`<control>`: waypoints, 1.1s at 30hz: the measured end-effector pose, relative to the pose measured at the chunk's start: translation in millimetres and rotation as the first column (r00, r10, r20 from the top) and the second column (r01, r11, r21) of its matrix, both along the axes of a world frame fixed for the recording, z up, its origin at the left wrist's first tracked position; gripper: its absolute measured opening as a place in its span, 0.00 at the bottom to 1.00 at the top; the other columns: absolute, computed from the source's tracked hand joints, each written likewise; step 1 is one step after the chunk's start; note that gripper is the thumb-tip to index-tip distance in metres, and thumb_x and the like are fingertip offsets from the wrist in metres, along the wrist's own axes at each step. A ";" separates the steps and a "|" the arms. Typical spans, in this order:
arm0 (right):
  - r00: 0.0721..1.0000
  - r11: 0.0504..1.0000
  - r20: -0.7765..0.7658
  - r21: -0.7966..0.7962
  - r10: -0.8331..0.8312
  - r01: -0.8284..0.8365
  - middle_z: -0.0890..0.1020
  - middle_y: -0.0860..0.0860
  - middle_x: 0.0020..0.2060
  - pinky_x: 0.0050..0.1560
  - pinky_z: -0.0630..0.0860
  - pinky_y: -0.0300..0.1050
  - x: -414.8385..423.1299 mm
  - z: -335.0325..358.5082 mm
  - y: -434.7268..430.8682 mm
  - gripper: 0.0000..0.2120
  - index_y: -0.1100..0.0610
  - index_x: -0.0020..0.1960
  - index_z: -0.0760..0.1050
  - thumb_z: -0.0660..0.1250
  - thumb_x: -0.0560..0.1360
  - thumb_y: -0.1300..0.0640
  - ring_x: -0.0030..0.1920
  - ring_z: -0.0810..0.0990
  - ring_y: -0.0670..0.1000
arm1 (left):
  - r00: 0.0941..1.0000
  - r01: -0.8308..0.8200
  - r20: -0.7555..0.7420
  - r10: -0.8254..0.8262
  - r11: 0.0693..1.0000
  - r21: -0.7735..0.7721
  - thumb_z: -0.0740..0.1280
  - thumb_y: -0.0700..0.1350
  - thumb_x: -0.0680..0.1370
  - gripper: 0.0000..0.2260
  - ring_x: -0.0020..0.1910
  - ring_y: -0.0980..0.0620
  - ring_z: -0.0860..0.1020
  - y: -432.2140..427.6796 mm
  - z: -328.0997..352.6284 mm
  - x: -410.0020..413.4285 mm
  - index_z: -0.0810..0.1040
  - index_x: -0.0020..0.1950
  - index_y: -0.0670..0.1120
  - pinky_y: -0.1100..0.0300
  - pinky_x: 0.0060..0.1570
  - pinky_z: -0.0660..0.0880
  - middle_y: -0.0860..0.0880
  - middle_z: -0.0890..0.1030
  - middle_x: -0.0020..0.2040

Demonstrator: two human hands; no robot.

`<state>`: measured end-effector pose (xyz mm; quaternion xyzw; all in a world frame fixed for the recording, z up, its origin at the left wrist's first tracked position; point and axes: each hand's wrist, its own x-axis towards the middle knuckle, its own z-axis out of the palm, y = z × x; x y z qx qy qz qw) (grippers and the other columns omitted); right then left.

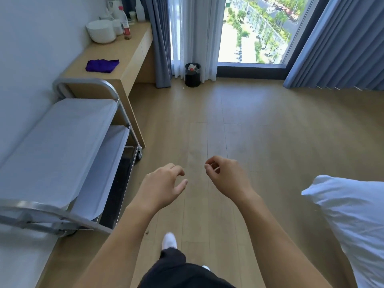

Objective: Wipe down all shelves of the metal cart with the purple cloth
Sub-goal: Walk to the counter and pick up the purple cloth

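**Standing by the cart with nothing in either hand**

Hanging over the wooden floor (259,142), my left hand (164,183) is relaxed, fingers loosely curled and the thumb apart from them, holding nothing; my right hand (226,175) hangs near it, its fingers also loosely curled, index tip close to the thumb, nothing between them; neither hand touches anything. The purple cloth (102,65) lies crumpled but flat on the wooden counter (133,50) against the left wall, well apart from both hands. The metal cart (87,82) stands just in front of that counter's near end, along the same wall; its top shelf (62,146) and middle shelf (112,163) are each covered by a white sheet; the bottom shelf (122,183) shows dark and bare. Farther along the counter sit stacked white bowls (101,31) and a bottle (125,23); a black bin (192,74) stands by the window curtains; a white pillow (353,215) fills the right edge.
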<state>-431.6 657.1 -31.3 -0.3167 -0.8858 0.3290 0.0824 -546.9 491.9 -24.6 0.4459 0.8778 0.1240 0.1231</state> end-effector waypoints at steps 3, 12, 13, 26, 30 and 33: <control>1.000 1.000 0.014 -0.002 -0.009 0.009 0.81 0.42 0.40 0.45 0.80 0.48 -35.7 -10.3 36.6 0.07 0.49 0.49 0.79 0.63 0.77 0.49 0.41 0.80 0.44 | 1.000 0.020 -0.001 -0.020 1.000 -0.005 0.61 0.57 0.80 0.14 0.57 0.55 0.78 38.1 -8.2 -41.9 0.76 0.62 0.53 0.54 0.53 0.76 0.57 0.78 0.59; 0.999 0.999 0.044 0.053 0.011 -0.014 0.82 0.43 0.42 0.46 0.80 0.48 -214.4 -7.3 145.8 0.09 0.49 0.50 0.79 0.62 0.77 0.48 0.42 0.80 0.44 | 0.999 0.015 -0.033 -0.013 0.998 0.065 0.61 0.57 0.80 0.14 0.55 0.54 0.78 166.5 -17.9 -215.5 0.76 0.61 0.53 0.55 0.50 0.76 0.56 0.79 0.57; 0.999 0.998 0.051 0.057 0.015 -0.018 0.82 0.43 0.43 0.45 0.80 0.48 -235.7 -4.2 155.2 0.09 0.49 0.51 0.79 0.62 0.77 0.48 0.42 0.80 0.44 | 0.999 0.022 -0.026 -0.021 0.998 0.060 0.61 0.57 0.80 0.14 0.55 0.53 0.79 178.0 -16.2 -234.2 0.76 0.61 0.53 0.55 0.50 0.76 0.56 0.79 0.57; 0.993 0.994 0.057 0.027 0.106 -0.108 0.80 0.40 0.41 0.46 0.79 0.47 -453.9 -7.6 255.7 0.08 0.48 0.52 0.77 0.62 0.77 0.48 0.43 0.79 0.44 | 0.996 -0.087 0.017 0.087 0.996 0.022 0.61 0.57 0.80 0.12 0.54 0.54 0.78 251.9 -16.8 -435.1 0.76 0.59 0.54 0.58 0.44 0.70 0.57 0.78 0.56; 0.986 0.988 0.063 0.022 0.153 -0.155 0.80 0.40 0.41 0.44 0.79 0.48 -529.1 -18.0 300.4 0.07 0.46 0.50 0.77 0.62 0.76 0.47 0.44 0.79 0.44 | 0.994 -0.110 -0.011 0.110 0.994 -0.017 0.60 0.57 0.80 0.12 0.54 0.54 0.78 292.4 -27.1 -494.2 0.76 0.59 0.54 0.59 0.43 0.67 0.57 0.79 0.56; 0.975 0.975 0.055 0.042 0.217 -0.219 0.81 0.41 0.42 0.44 0.80 0.49 -597.6 -21.8 339.4 0.08 0.47 0.49 0.77 0.61 0.75 0.47 0.44 0.80 0.46 | 0.983 -0.178 -0.041 0.178 0.984 -0.011 0.61 0.57 0.80 0.12 0.52 0.54 0.78 329.7 -28.9 -553.6 0.76 0.58 0.53 0.58 0.44 0.72 0.56 0.79 0.56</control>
